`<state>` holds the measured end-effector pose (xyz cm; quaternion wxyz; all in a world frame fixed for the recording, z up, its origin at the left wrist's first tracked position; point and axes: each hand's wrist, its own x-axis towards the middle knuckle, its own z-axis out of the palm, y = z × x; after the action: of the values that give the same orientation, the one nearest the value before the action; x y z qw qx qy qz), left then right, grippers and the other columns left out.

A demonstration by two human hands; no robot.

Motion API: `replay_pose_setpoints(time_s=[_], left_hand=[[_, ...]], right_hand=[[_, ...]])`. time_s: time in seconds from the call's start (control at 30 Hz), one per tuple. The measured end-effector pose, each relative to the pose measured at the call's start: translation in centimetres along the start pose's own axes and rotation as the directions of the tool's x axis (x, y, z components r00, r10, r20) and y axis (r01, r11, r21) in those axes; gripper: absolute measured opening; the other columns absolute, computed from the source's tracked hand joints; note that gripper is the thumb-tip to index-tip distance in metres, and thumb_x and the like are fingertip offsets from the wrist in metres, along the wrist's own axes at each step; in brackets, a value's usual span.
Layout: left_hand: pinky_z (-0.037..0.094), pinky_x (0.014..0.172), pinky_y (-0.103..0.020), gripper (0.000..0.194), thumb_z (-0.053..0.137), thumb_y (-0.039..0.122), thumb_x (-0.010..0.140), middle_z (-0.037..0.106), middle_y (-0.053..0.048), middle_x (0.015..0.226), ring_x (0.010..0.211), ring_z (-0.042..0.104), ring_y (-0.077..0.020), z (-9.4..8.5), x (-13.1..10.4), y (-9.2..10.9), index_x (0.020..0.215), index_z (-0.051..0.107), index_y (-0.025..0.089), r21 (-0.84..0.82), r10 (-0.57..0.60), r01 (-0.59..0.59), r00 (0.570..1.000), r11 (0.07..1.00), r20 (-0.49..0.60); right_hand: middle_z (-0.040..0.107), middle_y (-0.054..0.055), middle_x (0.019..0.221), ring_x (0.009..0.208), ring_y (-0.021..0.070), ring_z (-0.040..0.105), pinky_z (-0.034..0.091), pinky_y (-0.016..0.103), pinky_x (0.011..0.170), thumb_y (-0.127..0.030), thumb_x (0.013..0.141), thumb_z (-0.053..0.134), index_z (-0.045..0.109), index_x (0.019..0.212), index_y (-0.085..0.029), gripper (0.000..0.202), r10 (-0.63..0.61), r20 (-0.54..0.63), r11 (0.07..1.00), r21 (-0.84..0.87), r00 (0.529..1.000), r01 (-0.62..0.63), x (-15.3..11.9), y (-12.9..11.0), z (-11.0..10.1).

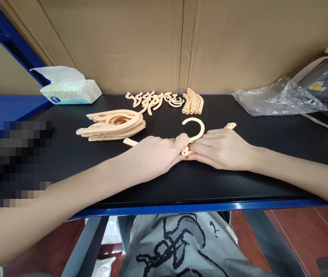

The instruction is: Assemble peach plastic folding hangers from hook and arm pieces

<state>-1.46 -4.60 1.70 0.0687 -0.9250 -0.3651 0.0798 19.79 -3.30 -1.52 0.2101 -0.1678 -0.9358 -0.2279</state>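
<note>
Both hands grip one cream plastic folding hanger (200, 129) above the black table, near its middle. Its hook curves up between the hands, and its two arms stick out beyond them on either side. My left hand (160, 154) is closed round the left arm, with the thumb against the base of the hook. My right hand (224, 150) wraps the right arm, fingers pressed together close to the central joint. Most of both arms is hidden under the hands. To the left lies a stack of folded cream hangers (112, 125).
Behind the hands lie a pile of loose cream hooks (152, 100) and a bundle of curved arm pieces (192, 102). A tissue pack (71, 90) stands at the back left. Clear plastic wrap (279, 98) and a dark transparent bag (322, 79) are at the right. Cardboard (117, 42) backs the table.
</note>
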Motion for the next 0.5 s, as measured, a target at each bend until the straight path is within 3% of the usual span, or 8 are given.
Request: replay_pose_setpoints(time_s=[0.33, 0.5], left_hand=[[0.027, 0.045, -0.028, 0.031, 0.031, 0.043, 0.108, 0.073, -0.006, 0.077, 0.062, 0.071, -0.0248, 0.35, -0.01, -0.03, 0.113, 0.045, 0.016, 0.045, 0.012, -0.01, 0.999, 0.999, -0.035], [0.029, 0.044, -0.028, 0.027, 0.035, 0.04, 0.108, 0.072, -0.006, 0.077, 0.061, 0.071, -0.0245, 0.34, -0.07, 0.0, 0.112, 0.046, 0.016, 0.06, 0.014, -0.012, 0.999, 0.998, -0.038]], right_hand=[[0.07, 0.001, 0.069, 0.058, 0.0123, 0.057, 0.041, 0.027, 0.059, -0.033, 0.107, 0.035, 0.065, 0.077, -0.017, 0.045, -0.004, -0.005, 1.0, 0.031, 1.0, 0.004, 0.07, 0.04, -0.03], [0.07, 0.001, 0.069, 0.058, 0.0128, 0.057, 0.04, 0.027, 0.06, -0.036, 0.107, 0.034, 0.064, 0.077, -0.018, 0.047, 0.024, 0.054, 0.998, 0.06, 0.998, -0.027, 0.0, 0.15, 0.03]])
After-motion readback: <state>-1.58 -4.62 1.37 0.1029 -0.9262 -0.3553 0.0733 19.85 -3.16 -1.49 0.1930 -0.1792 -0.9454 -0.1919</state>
